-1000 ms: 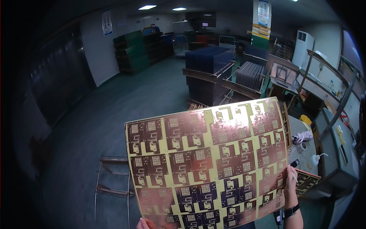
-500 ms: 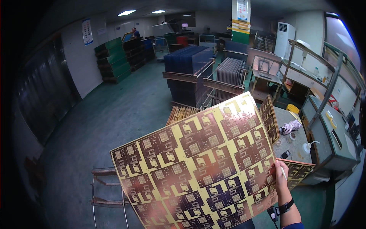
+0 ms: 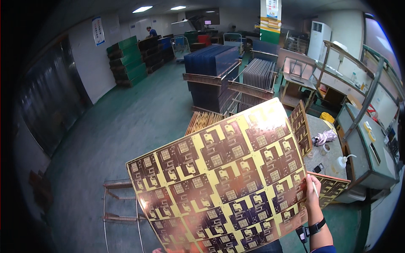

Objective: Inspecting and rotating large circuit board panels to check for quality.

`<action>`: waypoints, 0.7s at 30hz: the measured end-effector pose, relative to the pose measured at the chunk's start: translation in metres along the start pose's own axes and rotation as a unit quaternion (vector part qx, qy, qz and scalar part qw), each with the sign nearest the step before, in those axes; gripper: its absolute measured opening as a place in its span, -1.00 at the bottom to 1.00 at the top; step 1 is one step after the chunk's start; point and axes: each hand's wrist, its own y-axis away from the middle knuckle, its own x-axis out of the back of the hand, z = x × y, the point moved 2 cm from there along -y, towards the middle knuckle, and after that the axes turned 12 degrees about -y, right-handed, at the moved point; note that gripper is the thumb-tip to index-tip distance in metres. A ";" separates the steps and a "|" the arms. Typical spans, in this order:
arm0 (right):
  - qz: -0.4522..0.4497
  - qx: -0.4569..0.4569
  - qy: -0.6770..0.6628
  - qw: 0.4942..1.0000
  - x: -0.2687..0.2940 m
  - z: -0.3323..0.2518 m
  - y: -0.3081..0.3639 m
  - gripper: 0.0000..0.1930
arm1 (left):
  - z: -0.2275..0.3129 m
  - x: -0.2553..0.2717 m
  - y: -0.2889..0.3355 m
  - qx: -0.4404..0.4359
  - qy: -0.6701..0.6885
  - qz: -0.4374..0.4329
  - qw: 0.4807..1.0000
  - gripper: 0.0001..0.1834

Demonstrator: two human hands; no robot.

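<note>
A large printed circuit board panel (image 3: 219,185), copper-coloured with yellow strips, is held up tilted in front of me. My right hand (image 3: 312,192) is closed on its right edge, with a thin white pen-like stick (image 3: 315,189) also between the fingers. Of my left hand (image 3: 157,251) only a sliver shows at the bottom, beside the panel's lower left edge; its fingers are mostly hidden. A second similar panel (image 3: 333,189) lies behind my right hand, and another panel (image 3: 299,128) stands upright behind the held panel's upper right corner.
A grey worktop (image 3: 337,166) at the right carries a white squeeze bottle (image 3: 341,161), a crumpled cloth (image 3: 325,137) and small jars. Racks of upright panels (image 3: 257,76) and a dark blue stack (image 3: 211,61) stand ahead. An empty metal rack (image 3: 120,217) is lower left. A person (image 3: 152,31) is far back.
The view has shifted slightly. The held panel has tilted a little, with the glare moving across it, and a bit of my left hand has come into view at the bottom.
</note>
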 end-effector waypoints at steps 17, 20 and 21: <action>-0.005 -0.065 -0.076 0.995 -0.006 -0.011 0.008 -0.69 | 0.062 -0.019 -0.069 -0.072 0.115 -0.140 0.981 -0.81; -0.024 -0.046 -0.095 0.994 0.001 0.005 0.002 -0.70 | 0.069 -0.013 -0.065 -0.082 0.111 -0.167 0.976 -0.78; -0.020 -0.033 -0.102 0.994 0.001 0.007 0.001 -0.70 | 0.065 -0.013 -0.070 -0.100 0.109 -0.168 0.975 -0.77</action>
